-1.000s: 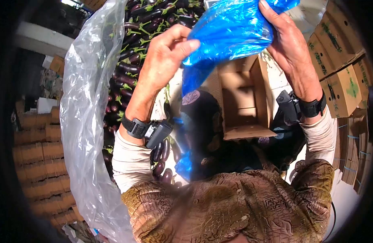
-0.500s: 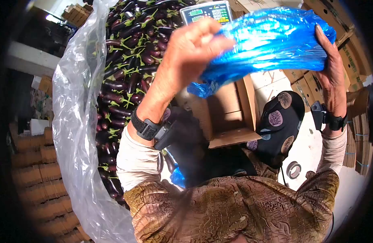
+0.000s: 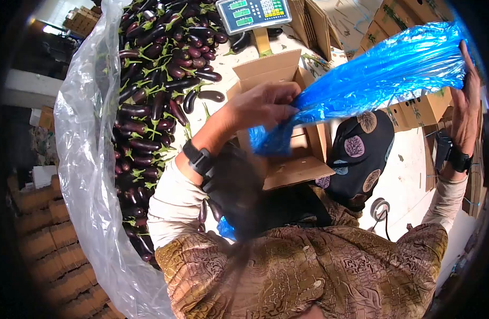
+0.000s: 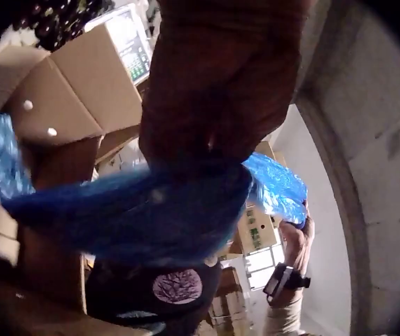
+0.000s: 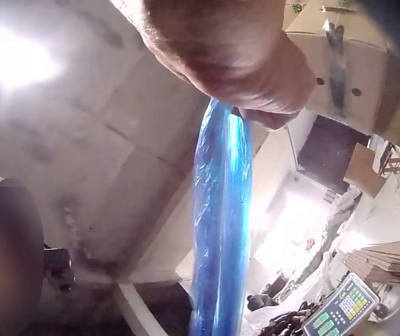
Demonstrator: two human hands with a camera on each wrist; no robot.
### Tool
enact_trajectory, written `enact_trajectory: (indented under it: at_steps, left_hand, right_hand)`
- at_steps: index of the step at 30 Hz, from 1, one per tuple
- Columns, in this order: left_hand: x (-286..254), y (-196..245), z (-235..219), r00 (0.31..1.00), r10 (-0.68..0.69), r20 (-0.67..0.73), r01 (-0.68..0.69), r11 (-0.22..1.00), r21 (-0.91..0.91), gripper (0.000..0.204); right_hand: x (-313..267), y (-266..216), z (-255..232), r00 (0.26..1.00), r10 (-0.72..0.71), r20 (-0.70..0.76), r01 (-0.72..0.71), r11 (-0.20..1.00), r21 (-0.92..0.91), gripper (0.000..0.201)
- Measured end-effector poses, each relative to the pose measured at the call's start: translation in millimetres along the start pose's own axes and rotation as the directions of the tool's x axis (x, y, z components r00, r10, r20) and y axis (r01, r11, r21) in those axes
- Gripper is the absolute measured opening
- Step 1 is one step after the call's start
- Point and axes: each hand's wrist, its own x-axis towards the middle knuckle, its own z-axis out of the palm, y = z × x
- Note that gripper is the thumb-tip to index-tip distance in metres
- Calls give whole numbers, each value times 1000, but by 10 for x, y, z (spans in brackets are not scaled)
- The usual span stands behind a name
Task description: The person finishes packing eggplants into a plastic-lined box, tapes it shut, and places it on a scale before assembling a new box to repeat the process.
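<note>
A thin blue plastic bag (image 3: 382, 74) stretches between my two hands, slanting up to the right over an open cardboard box (image 3: 303, 173). My left hand (image 3: 260, 106) pinches its lower end between thumb and fingers, and a loose blue tail hangs below them into the box opening. At the far right, raised higher, my right hand (image 3: 467, 101) holds the other end. The left wrist view has the left hand (image 4: 221, 91) dark above the blue film (image 4: 137, 217). In the right wrist view, the bag (image 5: 221, 224) hangs in folds from the right hand (image 5: 235, 56).
Many eggplants (image 3: 143, 127) lie heaped on the left beside a clear plastic sheet (image 3: 87, 122). A digital scale display (image 3: 253, 15) stands beyond the box. Cardboard boxes (image 3: 435, 109) are stacked at the right, and a roll of tape (image 3: 380, 208) lies on the floor.
My hands have moved farther apart, drawing the bunched bag out long. The right hand has gone to the right; the left has come lower, over the box. The head view has shifted, showing more of the scale.
</note>
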Motion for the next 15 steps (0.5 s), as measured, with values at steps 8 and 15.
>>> enact_trajectory:
  at_steps: [8, 15]
  left_hand:
    - [-11, -447, -281, 970, -54, -239, 206, 707, 677, 35]
    - [-51, 350, 94, 907, 129, -401, -163, 985, -51, 55]
  right_hand:
    - [134, 125, -176, 976, 33, 213, -1, 989, -150, 74]
    - [-873, 624, 521, 804, 162, 572, -281, 951, 126, 26]
